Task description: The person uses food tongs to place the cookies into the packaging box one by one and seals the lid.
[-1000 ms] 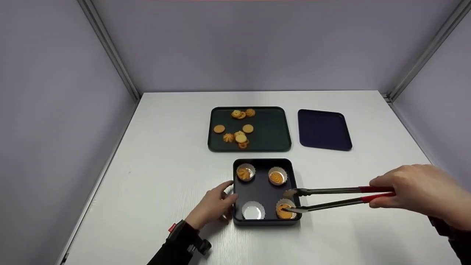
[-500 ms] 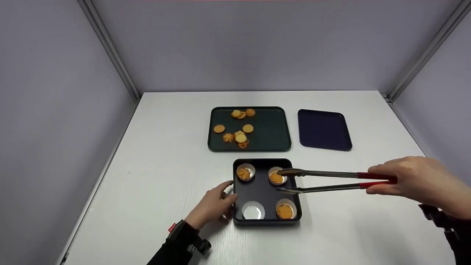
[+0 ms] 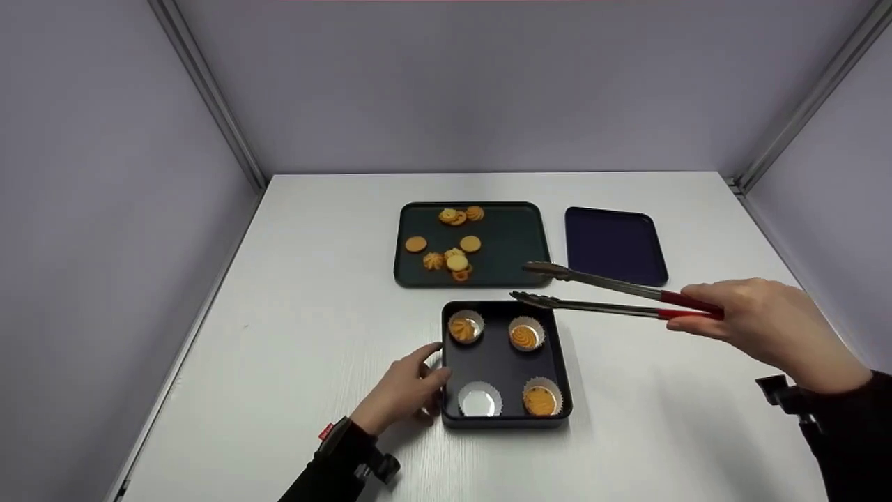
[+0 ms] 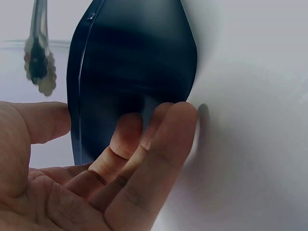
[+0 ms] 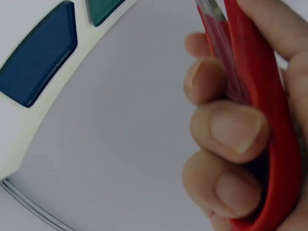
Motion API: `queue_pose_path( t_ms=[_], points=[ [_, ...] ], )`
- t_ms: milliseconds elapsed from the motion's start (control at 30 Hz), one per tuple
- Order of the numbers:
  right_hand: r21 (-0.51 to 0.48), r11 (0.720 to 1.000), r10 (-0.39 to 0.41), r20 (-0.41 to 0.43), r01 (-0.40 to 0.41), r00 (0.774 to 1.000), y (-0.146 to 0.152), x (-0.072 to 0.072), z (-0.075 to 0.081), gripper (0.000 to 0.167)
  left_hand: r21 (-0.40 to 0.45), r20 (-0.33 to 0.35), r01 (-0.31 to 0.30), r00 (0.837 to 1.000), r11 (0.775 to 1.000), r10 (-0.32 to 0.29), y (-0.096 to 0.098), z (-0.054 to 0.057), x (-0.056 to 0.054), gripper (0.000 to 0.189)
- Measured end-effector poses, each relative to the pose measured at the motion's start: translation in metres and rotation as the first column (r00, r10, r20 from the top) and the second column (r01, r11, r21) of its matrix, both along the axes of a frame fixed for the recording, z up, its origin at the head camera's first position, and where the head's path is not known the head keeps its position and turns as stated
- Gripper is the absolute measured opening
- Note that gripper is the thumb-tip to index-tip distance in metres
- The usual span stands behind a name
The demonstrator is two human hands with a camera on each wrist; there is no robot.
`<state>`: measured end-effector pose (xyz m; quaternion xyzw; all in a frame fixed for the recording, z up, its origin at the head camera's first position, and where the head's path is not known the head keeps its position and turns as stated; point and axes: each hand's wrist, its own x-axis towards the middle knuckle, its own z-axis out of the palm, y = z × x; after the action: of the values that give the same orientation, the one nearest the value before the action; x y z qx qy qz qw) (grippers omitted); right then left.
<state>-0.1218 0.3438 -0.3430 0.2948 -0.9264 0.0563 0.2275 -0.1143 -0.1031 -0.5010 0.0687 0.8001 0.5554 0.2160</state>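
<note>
My right hand (image 3: 763,328) grips red-handled metal tongs (image 3: 606,307). Their tips are spread apart with nothing between them, over the back edge of a dark square baking pan (image 3: 498,366). Inside the pan stand white paper cups. Three hold a cookie: back left (image 3: 463,328), back right (image 3: 523,338) and front right (image 3: 539,401). The front-left paper cup (image 3: 480,400) holds none. My left hand (image 3: 401,387) rests against the pan's left side, thumb at the rim and loosely bent fingers along the outer wall (image 4: 134,62).
Behind the pan lies a dark green tray (image 3: 516,237) with several cookies on its left half, some overlapping. A dark blue tray (image 3: 613,244) sits to its right. Grey panels (image 3: 446,90) enclose the white table (image 3: 320,279) at the back and sides.
The tongs have moved from the front-right paper cup back past the back-right one, up towards the green tray. My left hand and the pan have stayed in place.
</note>
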Motion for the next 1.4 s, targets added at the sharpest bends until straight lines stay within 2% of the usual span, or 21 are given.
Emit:
queue_pose_path(
  t_ms=[300, 533, 767, 933, 1100, 1400],
  points=[
    [-0.052, 0.991, -0.114, 0.118, 0.121, 0.986, -0.015, -0.012, -0.012, 0.023, 0.002, -0.007, -0.001, 1.000, 1.000, 0.001, 0.001, -0.001, 0.000, 0.063],
    [-0.066, 0.984, -0.156, 0.130, 0.165, 0.979, -0.030, -0.029, -0.023, 0.028, -0.013, -0.024, -0.005, 1.000, 1.000, 0.004, -0.001, -0.002, 0.000, 0.062],
    [-0.023, 0.974, -0.215, 0.232, 0.227, 0.948, -0.045, -0.047, -0.033, 0.036, 0.017, 0.017, -0.009, 1.000, 1.000, 0.009, 0.000, 0.000, 0.001, 0.064],
    [-0.035, 0.966, -0.233, 0.298, 0.254, 0.926, -0.053, -0.062, -0.045, 0.036, 0.011, 0.003, -0.011, 1.000, 1.000, 0.011, 0.001, 0.000, 0.001, 0.064],
    [-0.060, 0.964, -0.229, 0.297, 0.257, 0.927, -0.058, -0.074, -0.057, 0.036, 0.016, 0.007, -0.005, 1.000, 1.000, 0.005, 0.001, -0.001, 0.001, 0.064],
    [-0.046, 0.963, -0.237, 0.330, 0.266, 0.914, -0.066, -0.088, -0.073, 0.036, 0.017, -0.001, -0.007, 1.000, 1.000, 0.007, 0.000, -0.001, 0.001, 0.062]
  ],
)
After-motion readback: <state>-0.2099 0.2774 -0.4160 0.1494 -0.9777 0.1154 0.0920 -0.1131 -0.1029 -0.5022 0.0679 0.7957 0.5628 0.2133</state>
